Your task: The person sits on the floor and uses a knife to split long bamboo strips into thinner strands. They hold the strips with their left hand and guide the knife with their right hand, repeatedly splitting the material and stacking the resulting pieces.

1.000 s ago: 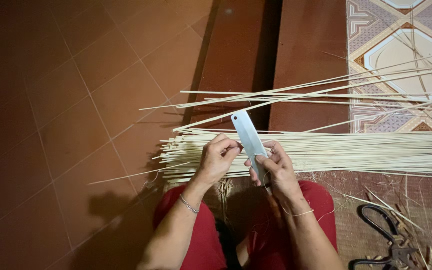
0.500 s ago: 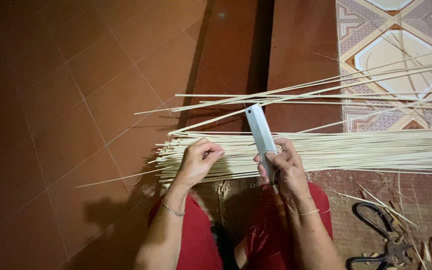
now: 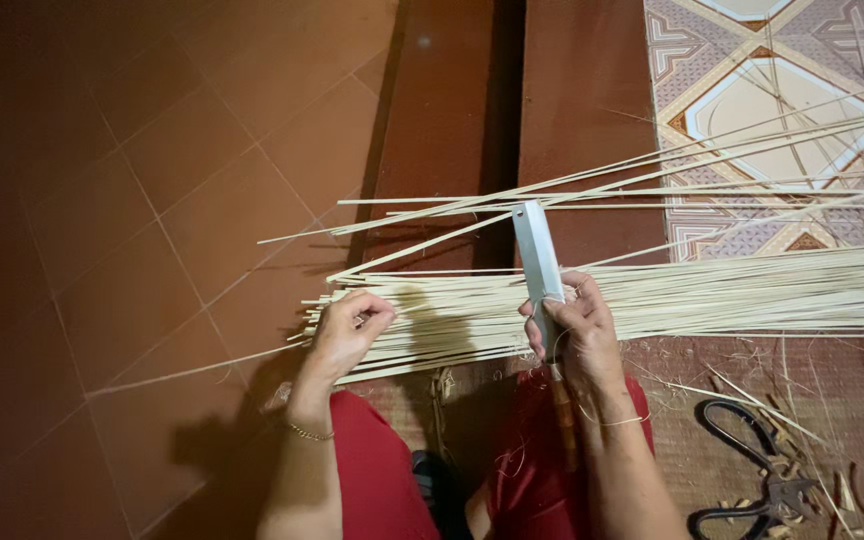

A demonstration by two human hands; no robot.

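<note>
A flat bundle of pale thin strips (image 3: 712, 295) lies across my lap and runs off to the right. My left hand (image 3: 347, 330) pinches the left ends of the strips, fingers curled on them. My right hand (image 3: 572, 325) grips a broad metal knife (image 3: 537, 255), its blade standing upright above the bundle. A few loose strips (image 3: 592, 190) fan out above the bundle, beyond the blade. Red trousers (image 3: 382, 470) cover my legs below.
Black scissors (image 3: 752, 480) lie on a woven mat (image 3: 812, 400) at the lower right among scraps. Red-brown floor tiles (image 3: 152, 200) fill the left. A dark groove (image 3: 497, 110) runs up the middle and patterned tiles (image 3: 772, 90) sit at the upper right.
My left hand slid left along the strips, away from my right hand. The knife stayed upright in my right hand, and the view shifted slightly.
</note>
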